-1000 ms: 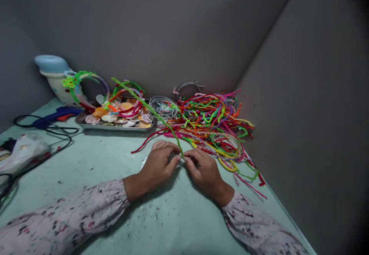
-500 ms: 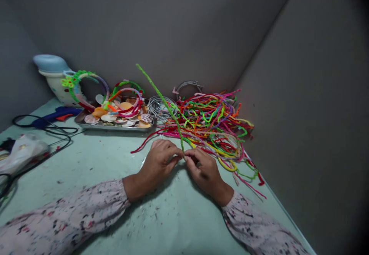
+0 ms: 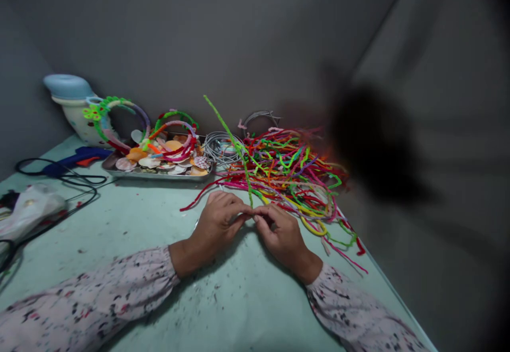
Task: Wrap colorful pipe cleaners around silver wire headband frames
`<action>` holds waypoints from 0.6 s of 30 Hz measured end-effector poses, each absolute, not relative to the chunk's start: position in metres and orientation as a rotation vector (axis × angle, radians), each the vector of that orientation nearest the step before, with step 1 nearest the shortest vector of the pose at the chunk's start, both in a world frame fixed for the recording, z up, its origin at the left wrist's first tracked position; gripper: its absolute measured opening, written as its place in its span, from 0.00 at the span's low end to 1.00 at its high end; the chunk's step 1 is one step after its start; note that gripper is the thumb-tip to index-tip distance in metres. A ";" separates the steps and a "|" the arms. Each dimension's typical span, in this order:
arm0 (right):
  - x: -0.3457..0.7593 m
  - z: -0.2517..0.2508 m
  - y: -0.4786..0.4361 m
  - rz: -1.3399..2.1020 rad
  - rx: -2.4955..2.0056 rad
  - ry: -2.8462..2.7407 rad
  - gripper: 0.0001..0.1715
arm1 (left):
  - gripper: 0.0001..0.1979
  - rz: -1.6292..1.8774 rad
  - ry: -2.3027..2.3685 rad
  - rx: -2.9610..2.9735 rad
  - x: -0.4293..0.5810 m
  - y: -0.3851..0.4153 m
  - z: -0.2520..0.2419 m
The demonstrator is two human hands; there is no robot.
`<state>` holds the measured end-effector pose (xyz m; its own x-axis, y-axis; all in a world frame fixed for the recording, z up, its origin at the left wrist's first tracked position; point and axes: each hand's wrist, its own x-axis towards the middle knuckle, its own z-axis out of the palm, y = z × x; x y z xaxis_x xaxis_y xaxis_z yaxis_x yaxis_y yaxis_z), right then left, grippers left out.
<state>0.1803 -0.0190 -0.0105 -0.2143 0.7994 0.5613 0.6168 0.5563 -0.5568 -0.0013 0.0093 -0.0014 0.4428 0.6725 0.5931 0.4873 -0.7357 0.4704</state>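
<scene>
A green pipe cleaner (image 3: 225,127) rises from between my fingertips, leaning up and to the left, its free tip above the coil of wire. My left hand (image 3: 221,226) pinches its lower end between thumb and forefinger. Close against it, my right hand (image 3: 281,235) pinches the same end, so the fingertips of both hands almost meet. What lies between the fingertips is mostly hidden. Just behind my hands spreads a tangled heap of coloured pipe cleaners (image 3: 289,155).
Behind my left hand stands a metal tray (image 3: 159,176) of seashells with pipe-cleaner hoops (image 3: 181,123). Beside it lies a coil of grey wire (image 3: 223,147). A bottle (image 3: 69,87), a blue tool (image 3: 79,156), a black cable (image 3: 95,192) and a plastic bag (image 3: 37,206) are at left. A dark blur (image 3: 374,139) crosses the right side.
The pipe cleaner's upper tip has swung right and slightly down. Both hands have stayed almost in place. A dark blurred shape has come into view at the right.
</scene>
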 end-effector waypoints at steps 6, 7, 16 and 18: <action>0.181 -0.013 -0.019 0.267 -1.159 -1.924 0.07 | 0.07 1.194 1.010 2.468 -0.002 0.011 -0.003; 0.181 -0.013 -0.019 0.267 -1.157 -1.922 0.07 | 0.07 1.195 1.012 2.470 -0.002 0.011 -0.004; 0.180 -0.014 -0.019 0.253 -1.156 -1.916 0.07 | 0.06 1.247 0.987 2.496 -0.001 0.013 -0.005; 0.181 -0.014 -0.019 0.255 -1.159 -1.917 0.07 | 0.06 1.256 0.979 2.501 -0.001 0.013 -0.006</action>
<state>0.1806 -0.0193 -0.0135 -0.2004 0.8007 0.5645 0.6252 0.5482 -0.5556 -0.0015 0.0129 -0.0055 0.4276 0.6268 0.6514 0.4783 -0.7683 0.4253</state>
